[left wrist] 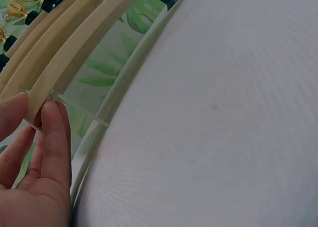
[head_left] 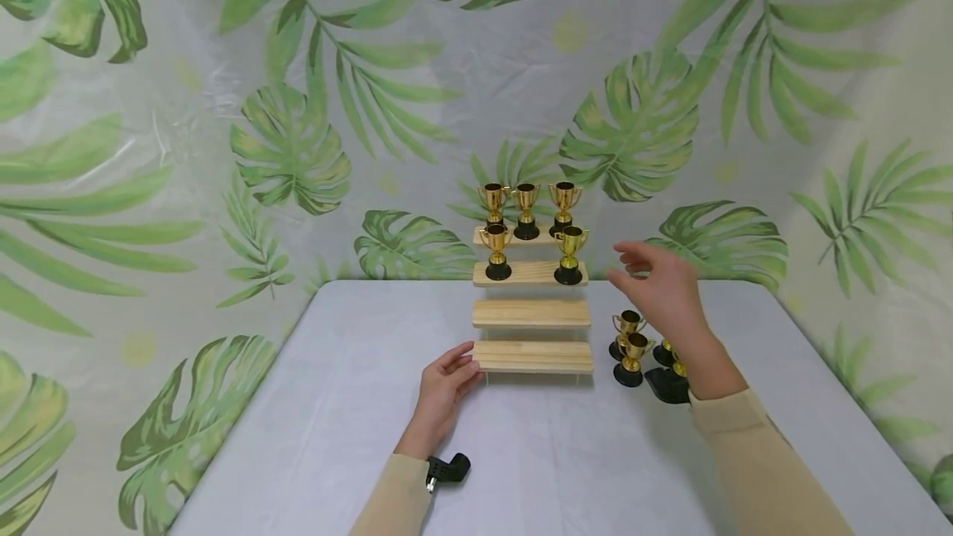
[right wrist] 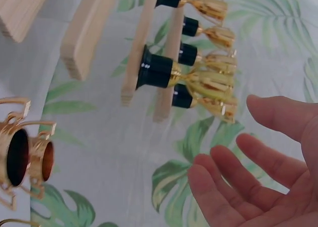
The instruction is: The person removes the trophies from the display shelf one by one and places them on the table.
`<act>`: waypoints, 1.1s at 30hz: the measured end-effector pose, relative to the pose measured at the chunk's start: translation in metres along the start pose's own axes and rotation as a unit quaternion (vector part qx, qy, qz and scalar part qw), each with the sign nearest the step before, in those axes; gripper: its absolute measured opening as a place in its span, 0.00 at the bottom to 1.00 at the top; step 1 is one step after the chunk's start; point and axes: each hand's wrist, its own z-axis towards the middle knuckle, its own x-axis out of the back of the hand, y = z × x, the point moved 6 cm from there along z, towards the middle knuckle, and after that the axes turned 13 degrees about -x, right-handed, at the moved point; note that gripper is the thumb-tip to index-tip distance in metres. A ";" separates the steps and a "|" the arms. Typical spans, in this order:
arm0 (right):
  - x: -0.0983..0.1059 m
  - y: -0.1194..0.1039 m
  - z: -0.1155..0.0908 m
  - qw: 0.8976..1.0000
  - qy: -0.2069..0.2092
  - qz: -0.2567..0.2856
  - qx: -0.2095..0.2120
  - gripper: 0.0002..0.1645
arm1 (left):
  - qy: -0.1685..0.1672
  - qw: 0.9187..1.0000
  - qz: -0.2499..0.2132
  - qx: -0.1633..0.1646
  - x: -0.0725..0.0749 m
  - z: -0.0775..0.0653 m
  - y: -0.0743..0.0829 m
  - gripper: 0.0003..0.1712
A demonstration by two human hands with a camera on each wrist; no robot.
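Observation:
A stepped wooden display stand (head_left: 532, 314) with several shelves stands on the table. Three gold trophy cups (head_left: 526, 201) with black bases are on its top shelf. Below them, one trophy cup (head_left: 496, 251) stands left and another (head_left: 570, 253) right, with a gap between. My left hand (head_left: 442, 391) holds the left end of the lowest shelf (left wrist: 74, 53), thumb and fingers on either side of the board. In the air right of the second shelf is my right hand (head_left: 663, 288), fingers loosely bent, holding nothing; the right wrist view shows its palm (right wrist: 278, 207) apart from the cups.
Several more trophy cups (head_left: 629, 358) stand on the table right of the stand, partly hidden by my right forearm. The white tabletop (head_left: 320, 428) extends to both sides. Behind it hangs a leaf-patterned cloth (head_left: 417, 139). A black device (head_left: 450, 468) is on my left wrist.

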 end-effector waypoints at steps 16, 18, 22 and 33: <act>-0.011 -0.025 0.020 1.000 -0.008 0.000 0.002 0.27 | -0.005 1.000 -0.003 -0.001 0.001 0.001 -0.001 0.27; -0.012 -0.028 0.022 1.000 -0.008 -0.003 0.008 0.27 | -0.005 1.000 -0.003 -0.001 0.000 0.001 -0.001 0.27; -0.014 -0.032 0.028 1.000 -0.017 -0.006 0.003 0.28 | -0.006 1.000 -0.003 -0.002 0.000 0.001 -0.001 0.27; -0.026 -0.033 0.041 0.999 -0.038 -0.006 -0.023 0.30 | -0.005 1.000 -0.003 -0.005 0.001 0.000 -0.001 0.27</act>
